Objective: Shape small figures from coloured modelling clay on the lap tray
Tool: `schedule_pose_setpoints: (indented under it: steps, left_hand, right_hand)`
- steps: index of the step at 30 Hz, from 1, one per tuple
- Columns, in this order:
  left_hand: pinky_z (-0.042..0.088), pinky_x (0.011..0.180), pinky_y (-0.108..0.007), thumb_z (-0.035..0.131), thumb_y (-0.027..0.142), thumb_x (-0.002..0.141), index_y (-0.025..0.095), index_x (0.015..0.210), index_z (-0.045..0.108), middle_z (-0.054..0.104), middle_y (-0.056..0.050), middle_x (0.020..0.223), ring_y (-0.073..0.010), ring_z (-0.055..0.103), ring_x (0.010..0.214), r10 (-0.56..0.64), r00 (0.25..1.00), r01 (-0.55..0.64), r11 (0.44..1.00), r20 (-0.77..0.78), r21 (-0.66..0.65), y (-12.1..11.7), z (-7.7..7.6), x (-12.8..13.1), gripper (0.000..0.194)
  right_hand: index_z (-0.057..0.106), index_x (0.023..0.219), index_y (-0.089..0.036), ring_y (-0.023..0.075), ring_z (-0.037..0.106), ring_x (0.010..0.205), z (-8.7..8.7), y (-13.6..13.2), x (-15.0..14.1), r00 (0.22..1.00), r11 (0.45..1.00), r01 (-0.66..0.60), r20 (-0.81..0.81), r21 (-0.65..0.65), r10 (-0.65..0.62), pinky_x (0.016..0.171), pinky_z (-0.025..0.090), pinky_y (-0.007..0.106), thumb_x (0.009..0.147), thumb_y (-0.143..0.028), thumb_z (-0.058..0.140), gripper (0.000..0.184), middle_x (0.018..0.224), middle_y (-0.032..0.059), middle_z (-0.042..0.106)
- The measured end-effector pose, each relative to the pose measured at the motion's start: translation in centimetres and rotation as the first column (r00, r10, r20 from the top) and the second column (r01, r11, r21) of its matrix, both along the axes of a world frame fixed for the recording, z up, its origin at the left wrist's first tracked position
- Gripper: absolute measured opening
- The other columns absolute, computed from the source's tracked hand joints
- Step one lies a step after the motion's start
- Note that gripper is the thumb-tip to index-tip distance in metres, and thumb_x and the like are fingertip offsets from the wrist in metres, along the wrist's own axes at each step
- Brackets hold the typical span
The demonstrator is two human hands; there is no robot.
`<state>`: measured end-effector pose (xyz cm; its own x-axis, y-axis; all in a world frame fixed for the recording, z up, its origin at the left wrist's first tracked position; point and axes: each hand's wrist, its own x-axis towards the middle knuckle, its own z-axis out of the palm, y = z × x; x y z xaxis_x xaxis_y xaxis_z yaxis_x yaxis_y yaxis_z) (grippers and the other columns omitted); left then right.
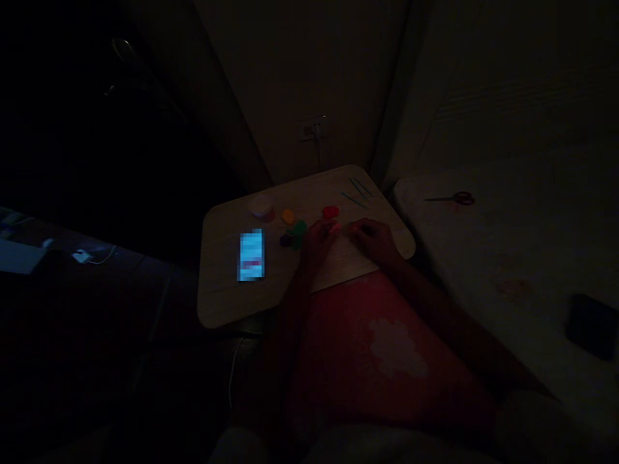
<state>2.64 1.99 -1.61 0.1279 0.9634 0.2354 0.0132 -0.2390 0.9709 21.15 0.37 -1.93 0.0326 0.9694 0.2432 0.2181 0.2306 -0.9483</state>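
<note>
l hand (316,245) pinched on small, rounded, bright-red doughy-looking lump (335,227), over pale wood-look table (227,301); r hand (376,238) curled nearby, can't tell its grip. lump prob. light, soft, tacky, easily dented: hold edges w/ fingertips, lightly.

On a pale, wood-grained table with rounded corners (220,296), we see a rectangular phone with a glowing blue screen (251,256) and, beyond it, a round, pale tub (261,207). We also see a small orange lump (288,216), a green lump (300,227) beside a dark purple lump (285,240), a bright red lump (330,212) and thin, dark green sticks (355,187).
</note>
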Motion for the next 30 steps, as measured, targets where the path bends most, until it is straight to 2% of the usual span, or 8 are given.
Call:
schedule_pose_setpoints:
  steps: [4, 10, 19, 21, 23, 26, 28, 30]
  left_hand:
    - [0.058, 0.076, -0.028, 0.074, 0.038, 0.085, 0.018, 0.102, 0.068, 0.076, -0.007, 0.097, -0.0178, 0.073, 0.087, -0.011, 0.993, 0.021, 0.996, -0.117, 0.085, -0.2, 0.3, -0.2, 0.027]
    - [0.053, 0.070, -0.024, 0.073, 0.033, 0.084, 0.019, 0.098, 0.062, 0.070, -0.004, 0.091, -0.0142, 0.068, 0.079, 0.013, 0.982, 0.011, 0.992, -0.189, 0.126, -0.5, 0.7, -0.3, 0.022]
    - [0.039, 0.046, -0.022, 0.059, 0.039, 0.094, 0.020, 0.097, 0.061, 0.061, 0.003, 0.071, -0.0085, 0.049, 0.047, -0.014, 0.989, 0.014, 1.000, -0.148, -0.003, -0.7, 0.7, -0.3, 0.018]
    - [0.043, 0.051, -0.023, 0.059, 0.037, 0.095, 0.020, 0.096, 0.062, 0.064, 0.002, 0.074, -0.0106, 0.054, 0.052, 0.007, 0.977, 0.001, 0.999, -0.213, 0.038, -0.8, 0.9, -0.3, 0.017]
    - [0.050, 0.065, -0.026, 0.060, 0.033, 0.094, 0.020, 0.095, 0.065, 0.069, -0.002, 0.082, -0.0146, 0.063, 0.069, 0.053, 0.950, -0.013, 0.991, -0.307, 0.132, -0.8, 1.1, -0.3, 0.015]
    - [0.052, 0.086, -0.032, 0.059, 0.029, 0.095, 0.019, 0.097, 0.068, 0.073, -0.006, 0.098, -0.0200, 0.066, 0.093, 0.094, 0.906, 0.010, 0.970, -0.413, 0.243, -0.6, 1.1, -0.4, 0.014]
    - [0.050, 0.092, -0.035, 0.056, 0.027, 0.096, 0.019, 0.099, 0.068, 0.073, -0.008, 0.102, -0.0217, 0.065, 0.098, 0.099, 0.884, 0.031, 0.963, -0.456, 0.269, -0.5, 1.0, -0.4, 0.015]
    - [0.050, 0.094, -0.036, 0.053, 0.023, 0.096, 0.018, 0.101, 0.068, 0.072, -0.009, 0.104, -0.0226, 0.064, 0.100, 0.118, 0.870, 0.029, 0.958, -0.479, 0.287, -0.3, 0.7, -0.5, 0.016]
  right_hand:
    - [0.072, 0.082, -0.017, 0.0167, 0.062, 0.066, 0.0, 0.0, 0.0, 0.999, 1.000, 0.010, 0.035, 0.019, -0.010, 0.062, 0.047, 0.028, 0.080, -0.036, 0.071, 0.019, 0.074, 0.0041, 0.072]
    - [0.065, 0.074, -0.018, 0.0134, 0.052, 0.060, 0.2, 0.0, 0.0, 0.994, 0.997, 0.060, 0.083, 0.042, -0.063, 0.056, 0.037, 0.025, 0.078, -0.037, 0.074, 0.021, 0.064, -0.0005, 0.062]
    - [0.061, 0.063, -0.019, 0.0140, 0.050, 0.055, 1.5, -0.5, 0.1, 0.984, 0.998, -0.070, 0.164, -0.005, 0.070, 0.058, 0.038, 0.028, 0.095, -0.042, 0.049, 0.041, 0.056, 0.0005, 0.058]
    - [0.060, 0.061, -0.019, 0.0141, 0.050, 0.054, 1.4, -0.5, 0.2, 0.979, 0.998, -0.069, 0.191, -0.001, 0.068, 0.058, 0.039, 0.029, 0.097, -0.041, 0.045, 0.045, 0.055, 0.0008, 0.057]
    - [0.063, 0.064, -0.019, 0.0155, 0.054, 0.058, 1.2, -0.3, 0.2, 0.976, 0.999, -0.045, 0.212, 0.030, 0.038, 0.061, 0.041, 0.029, 0.097, -0.040, 0.048, 0.042, 0.060, 0.0022, 0.061]
    - [0.073, 0.081, -0.019, 0.0196, 0.064, 0.076, 0.7, 0.0, 0.1, 0.975, 0.989, -0.041, 0.220, 0.139, 0.010, 0.072, 0.048, 0.031, 0.093, -0.039, 0.058, 0.028, 0.080, 0.0060, 0.072]
    - [0.075, 0.093, -0.020, 0.0213, 0.066, 0.085, 0.4, 0.1, 0.0, 0.975, 0.978, -0.056, 0.222, 0.200, 0.010, 0.078, 0.050, 0.033, 0.090, -0.038, 0.063, 0.022, 0.093, 0.0077, 0.074]
    - [0.074, 0.100, -0.020, 0.0210, 0.066, 0.084, 0.2, 0.0, -0.1, 0.976, 0.978, -0.043, 0.218, 0.206, -0.003, 0.077, 0.051, 0.034, 0.089, -0.037, 0.064, 0.022, 0.097, 0.0082, 0.074]
